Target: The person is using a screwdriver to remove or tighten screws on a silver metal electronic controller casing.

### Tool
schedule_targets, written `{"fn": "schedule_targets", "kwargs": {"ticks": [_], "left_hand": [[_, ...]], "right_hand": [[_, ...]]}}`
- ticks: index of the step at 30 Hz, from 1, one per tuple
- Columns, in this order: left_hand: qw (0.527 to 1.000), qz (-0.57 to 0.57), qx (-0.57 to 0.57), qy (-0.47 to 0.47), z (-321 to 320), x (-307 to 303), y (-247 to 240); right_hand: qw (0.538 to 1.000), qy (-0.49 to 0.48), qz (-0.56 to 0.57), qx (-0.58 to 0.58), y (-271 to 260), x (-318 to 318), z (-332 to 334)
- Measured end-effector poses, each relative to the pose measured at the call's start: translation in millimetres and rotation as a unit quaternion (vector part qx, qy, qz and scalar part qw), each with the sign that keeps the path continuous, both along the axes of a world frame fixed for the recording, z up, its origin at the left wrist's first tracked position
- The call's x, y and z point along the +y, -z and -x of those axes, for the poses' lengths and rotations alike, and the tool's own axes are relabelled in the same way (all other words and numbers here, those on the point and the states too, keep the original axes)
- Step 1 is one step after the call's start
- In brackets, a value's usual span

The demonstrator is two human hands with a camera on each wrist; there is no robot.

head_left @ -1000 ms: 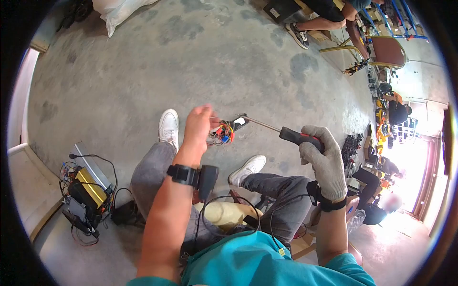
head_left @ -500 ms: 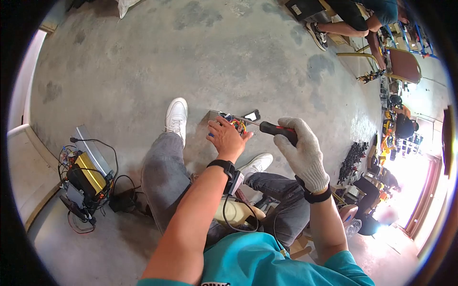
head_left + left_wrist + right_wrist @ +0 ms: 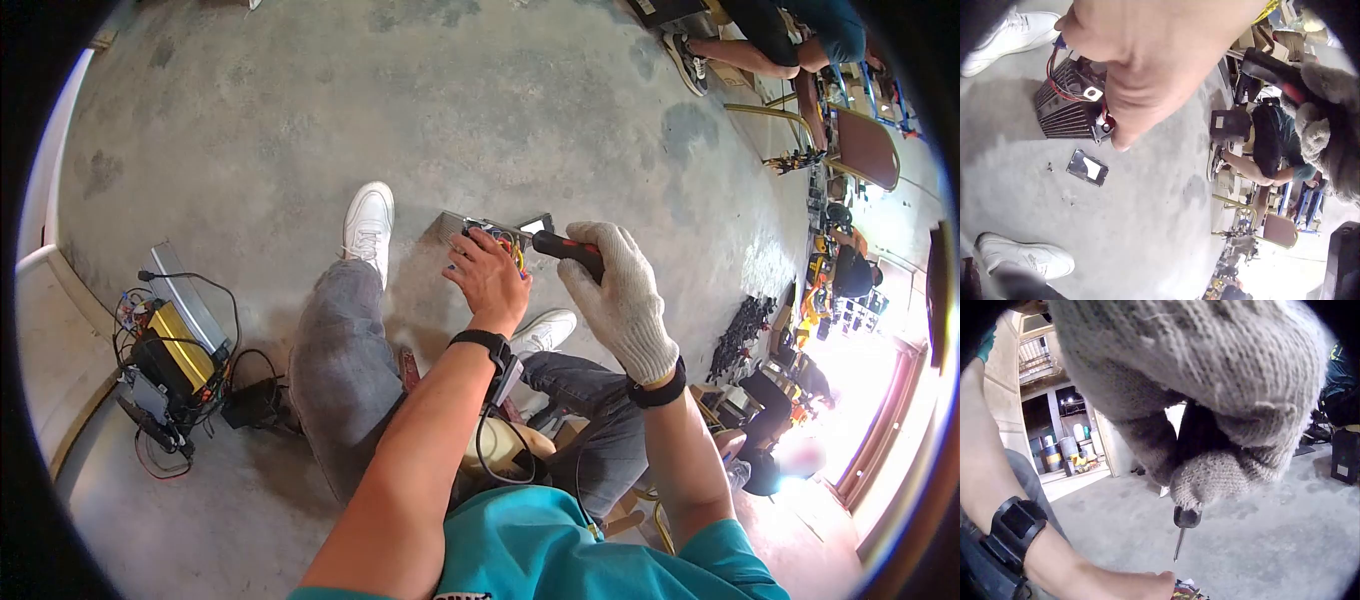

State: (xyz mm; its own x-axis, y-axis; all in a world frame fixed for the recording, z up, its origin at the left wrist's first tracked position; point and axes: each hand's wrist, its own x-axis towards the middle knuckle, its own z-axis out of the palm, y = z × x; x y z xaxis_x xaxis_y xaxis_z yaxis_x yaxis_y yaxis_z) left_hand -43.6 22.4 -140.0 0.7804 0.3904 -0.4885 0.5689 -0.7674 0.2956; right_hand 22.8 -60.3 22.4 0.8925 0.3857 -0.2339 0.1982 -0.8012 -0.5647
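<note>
My bare left hand (image 3: 492, 278) lies over a finned metal box (image 3: 1063, 103) full of coloured wires, its fingers and thumb spanning the box. A knitted glove covers my right hand (image 3: 620, 295), which grips a screwdriver (image 3: 568, 250) by its black and red handle. The metal shaft (image 3: 1179, 545) points left across the wires (image 3: 519, 256); where its tip touches cannot be told. Beside the box on the floor is a flat black plate (image 3: 1087, 167) with a white label, and small screws (image 3: 1050, 167) lie near it.
White shoes (image 3: 370, 225) stand either side of the box. A gold and black device with cables (image 3: 180, 350) sits on the floor at left. Another person's leg (image 3: 745, 58), a brown chair (image 3: 866, 148) and a dark heap (image 3: 745, 335) are at right.
My left hand has moved right and down onto the box. My right hand has moved left with the screwdriver, bringing its shaft over the wires. The head view has shifted.
</note>
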Motion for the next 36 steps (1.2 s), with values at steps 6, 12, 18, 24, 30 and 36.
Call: {"fn": "schedule_targets", "kwargs": {"ticks": [6, 12, 18, 24, 30, 36], "left_hand": [[0.999, -0.04, -0.028, -0.014, -1, -3, 10], [0.984, -0.149, -0.102, 0.0, 5, -10, 48], [0.993, -0.082, -0.083, 0.016, 1, 1, 33], [0.991, -0.1, -0.091, 0.017, 1, 0, 37], [0.991, -0.101, -0.083, 0.028, 2, 0, 39], [0.994, -0.092, -0.042, 0.034, 0, 0, 34]], "right_hand": [[1.0, 0.01, -0.005, -0.003, 5, -2, 0], [1.0, 0.009, 0.002, 0.008, 9, -2, -2], [1.0, -0.009, 0.004, 0.001, 12, 2, -5], [1.0, -0.011, 0.002, 0.024, 13, 9, -6], [0.999, -0.034, 0.013, 0.011, 22, 11, -7], [0.998, -0.047, 0.035, 0.007, 30, 17, -9]]}}
